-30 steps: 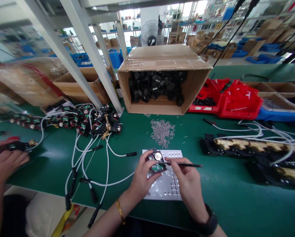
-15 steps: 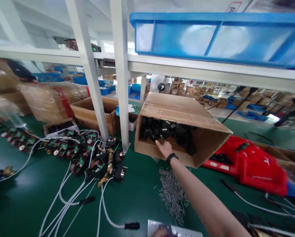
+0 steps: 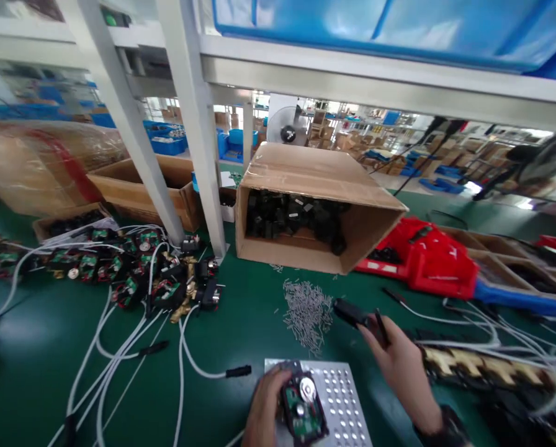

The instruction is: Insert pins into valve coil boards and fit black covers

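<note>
My left hand (image 3: 262, 407) grips a small black assembly with a green circuit board and a round silver part (image 3: 301, 406), held over a perforated metal plate (image 3: 340, 397) at the bottom centre. My right hand (image 3: 401, 363) is raised to the right of the plate and holds a black plastic part (image 3: 350, 312) together with a thin dark tool (image 3: 381, 328). A pile of small metal pins (image 3: 306, 310) lies just beyond the plate. Behind it, a cardboard box on its side (image 3: 315, 208) holds many black parts.
Wired assemblies with white cables (image 3: 133, 276) spread over the green table at left. Red bins (image 3: 427, 257) sit right of the box, brass-fitted units (image 3: 483, 366) at far right. White shelf posts (image 3: 198, 136) rise behind; a blue bin (image 3: 399, 25) sits overhead.
My right hand has come back from inside the cardboard box toward the plate, now carrying a black part. The view has dropped, bringing my left hand and its assembly back into sight.
</note>
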Motion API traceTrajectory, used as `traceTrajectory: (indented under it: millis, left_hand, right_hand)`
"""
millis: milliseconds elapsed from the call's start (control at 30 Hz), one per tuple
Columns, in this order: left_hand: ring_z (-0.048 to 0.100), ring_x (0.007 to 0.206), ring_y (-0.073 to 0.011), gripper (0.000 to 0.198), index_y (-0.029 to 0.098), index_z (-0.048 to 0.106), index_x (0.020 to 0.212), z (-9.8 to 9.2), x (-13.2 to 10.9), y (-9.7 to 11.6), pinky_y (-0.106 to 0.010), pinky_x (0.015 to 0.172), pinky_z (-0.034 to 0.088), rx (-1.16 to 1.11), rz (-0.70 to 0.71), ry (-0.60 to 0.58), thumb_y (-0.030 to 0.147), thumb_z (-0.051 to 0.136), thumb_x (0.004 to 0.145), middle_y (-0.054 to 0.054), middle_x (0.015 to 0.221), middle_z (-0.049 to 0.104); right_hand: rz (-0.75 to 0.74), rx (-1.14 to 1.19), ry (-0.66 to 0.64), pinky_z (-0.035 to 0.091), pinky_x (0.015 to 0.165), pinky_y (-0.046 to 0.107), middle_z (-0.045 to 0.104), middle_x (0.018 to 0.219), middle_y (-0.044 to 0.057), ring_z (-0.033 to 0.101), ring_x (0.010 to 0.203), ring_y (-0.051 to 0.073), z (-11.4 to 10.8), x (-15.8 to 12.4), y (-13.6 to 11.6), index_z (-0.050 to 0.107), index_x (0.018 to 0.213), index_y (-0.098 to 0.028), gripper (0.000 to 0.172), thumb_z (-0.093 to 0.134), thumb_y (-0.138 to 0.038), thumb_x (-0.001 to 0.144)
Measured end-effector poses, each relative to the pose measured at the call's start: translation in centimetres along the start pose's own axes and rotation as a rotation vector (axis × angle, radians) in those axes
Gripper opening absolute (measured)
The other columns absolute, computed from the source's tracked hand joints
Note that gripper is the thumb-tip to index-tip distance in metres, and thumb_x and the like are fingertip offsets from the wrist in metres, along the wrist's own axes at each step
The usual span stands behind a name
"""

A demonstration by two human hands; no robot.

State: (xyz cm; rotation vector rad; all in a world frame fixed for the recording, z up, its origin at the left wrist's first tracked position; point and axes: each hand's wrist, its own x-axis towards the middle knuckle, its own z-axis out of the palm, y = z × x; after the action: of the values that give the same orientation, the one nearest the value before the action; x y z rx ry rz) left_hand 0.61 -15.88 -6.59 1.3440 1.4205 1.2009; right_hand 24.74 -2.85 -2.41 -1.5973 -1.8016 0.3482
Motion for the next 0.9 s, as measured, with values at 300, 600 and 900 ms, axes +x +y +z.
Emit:
traceTrajectory:
  millis: [300,600,900]
  left_hand:
    - [0.050,0.116,-0.0299,0.073,0.020,0.036,0.125,0.3,-0.1,2.0,-0.045,0.098,0.040,-0.094,-0.132,-0.080,0.017,0.070,0.060,-0.013,0.128,0.050]
    - [0.048,0.113,-0.0284,0.068,0.024,0.037,0.127,-0.5,-0.8,7.5,-0.046,0.097,0.039,0.291,0.063,-0.228,0.031,0.070,0.069,-0.009,0.123,0.050]
    - [0.047,0.099,-0.0280,0.077,0.018,0.034,0.131,1.3,-1.7,9.6,-0.045,0.089,0.042,0.767,0.268,-0.313,0.031,0.075,0.066,-0.010,0.108,0.051]
  right_hand:
    - [-0.057,-0.427,-0.230,0.053,0.054,0.033,0.046,0.131,0.012,0.065,0.067,0.021,-7.1,-14.8,4.0,0.045,0.128,-0.028,0.047,0.048,-0.046,0.085]
    - [0.555,0.647,-0.271,0.023,0.033,0.019,0.058,0.085,0.005,0.033,0.038,0.006,-4.4,-9.8,-1.3,0.058,0.115,-0.024,0.051,0.056,-0.053,0.073]
    - [0.759,1.301,-0.381,0.030,0.034,0.012,0.051,0.063,-0.006,0.040,0.040,0.005,-0.8,-11.8,-7.4,0.051,0.108,-0.027,0.036,0.056,-0.049,0.080]
